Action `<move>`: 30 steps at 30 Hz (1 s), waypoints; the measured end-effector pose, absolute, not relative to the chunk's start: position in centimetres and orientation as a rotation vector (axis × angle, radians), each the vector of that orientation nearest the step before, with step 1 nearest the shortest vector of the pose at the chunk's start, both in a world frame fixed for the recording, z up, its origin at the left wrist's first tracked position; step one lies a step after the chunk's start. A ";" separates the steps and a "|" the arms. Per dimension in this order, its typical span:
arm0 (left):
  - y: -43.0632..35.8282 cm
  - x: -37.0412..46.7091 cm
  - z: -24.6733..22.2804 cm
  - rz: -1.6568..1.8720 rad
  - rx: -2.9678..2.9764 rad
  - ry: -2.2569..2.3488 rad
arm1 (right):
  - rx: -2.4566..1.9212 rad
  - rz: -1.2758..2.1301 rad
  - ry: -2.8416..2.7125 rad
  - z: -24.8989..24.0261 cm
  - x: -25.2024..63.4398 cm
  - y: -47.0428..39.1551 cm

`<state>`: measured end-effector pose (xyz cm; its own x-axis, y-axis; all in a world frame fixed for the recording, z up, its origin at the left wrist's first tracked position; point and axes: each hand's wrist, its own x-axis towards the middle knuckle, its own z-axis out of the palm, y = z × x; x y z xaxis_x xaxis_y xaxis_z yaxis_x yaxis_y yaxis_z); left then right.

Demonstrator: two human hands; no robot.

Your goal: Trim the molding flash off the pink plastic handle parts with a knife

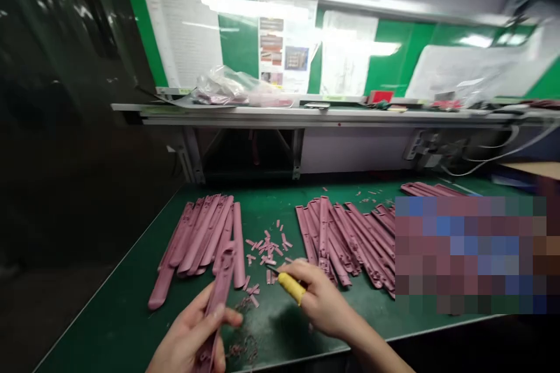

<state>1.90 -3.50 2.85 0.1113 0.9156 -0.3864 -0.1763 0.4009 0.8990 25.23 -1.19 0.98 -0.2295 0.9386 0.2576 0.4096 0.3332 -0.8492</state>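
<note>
My left hand (195, 326) is closed round a long, narrow pink plastic part (222, 280), held tilted with its hollow, ribbed side facing up. In my right hand (321, 297) is a knife with a yellow handle (291, 288); its thin dark blade (272, 268) points left, apart from the part. Below the blade, small pink scraps (268, 249) lie scattered on the green tabletop (280, 335). A pile of similar pink parts (205, 233) rests to the left. Another pile (350, 239) lies to the right of the scraps.
Curled shavings (245, 349) lie near the table's front edge. Behind the table runs a metal shelf (262, 116) bearing a clear plastic bag (231, 87). Papers (289, 46) hang on a green board above. White cables (503, 157) loop at the right, and a blurred-out patch covers the table's right end.
</note>
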 end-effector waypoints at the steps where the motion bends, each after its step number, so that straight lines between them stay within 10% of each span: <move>1: -3.7 2.0 3.3 0.933 0.795 1.167 | -1.177 0.791 -1.805 1.5 24.8 -1.3; 16: -4.6 2.2 2.9 0.859 0.763 1.018 | -1.279 0.217 -2.078 2.9 22.2 -0.5; 30: -6.1 2.2 3.4 0.898 1.053 1.258 | -0.922 1.379 -1.679 2.7 24.0 1.5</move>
<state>2.23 -6.12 3.40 0.1162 0.9491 -0.2927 0.0317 0.2910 0.9562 23.99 1.55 2.68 -0.4487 0.8868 0.1105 0.0638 0.1552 -0.9858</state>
